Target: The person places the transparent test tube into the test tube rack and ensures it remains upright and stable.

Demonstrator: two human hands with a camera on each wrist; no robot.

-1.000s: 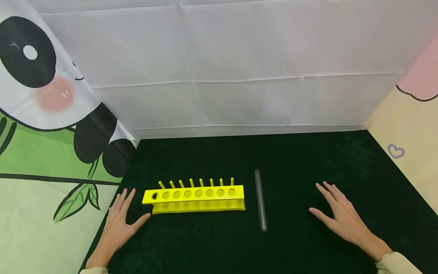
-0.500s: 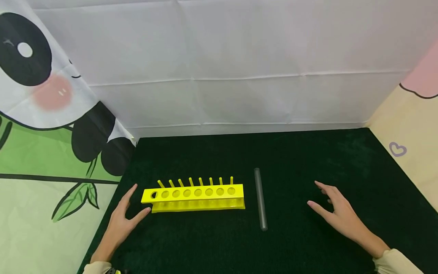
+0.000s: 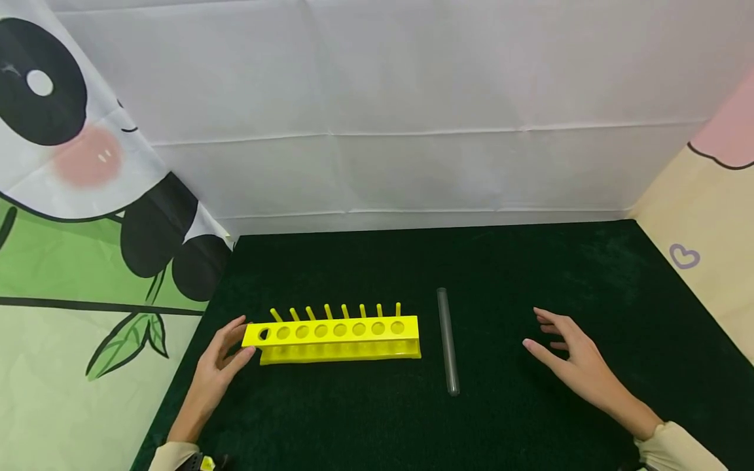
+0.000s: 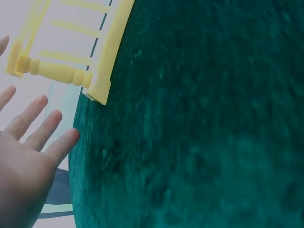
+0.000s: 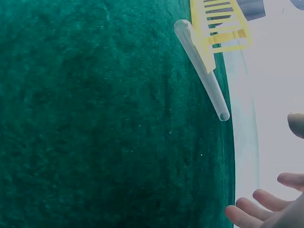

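A yellow test tube rack (image 3: 331, 340) stands on the dark green cloth, with a row of holes along its top and upright pegs behind. My left hand (image 3: 213, 367) is at the rack's left end, thumb by the near side and forefinger by the far side. In the left wrist view, the outstretched fingers of the left hand (image 4: 26, 156) stand apart from the rack (image 4: 57, 71). To the right of the rack lies a clear glass test tube (image 3: 448, 343). My right hand (image 3: 576, 361) hovers farther right, fingers loosely bent, holding nothing.
Dark green cloth (image 3: 353, 418) covers the table. A white sheet (image 3: 412, 118) hangs behind it, and printed cloths stand at the left (image 3: 47, 366) and right (image 3: 707, 209). A dark band with a yellow part (image 3: 203, 462) is at my left wrist.
My left hand has moved right to the rack's end, its fingers drawing in. My right hand has shifted slightly left and its fingers bend more. The rack and test tube stay in place.
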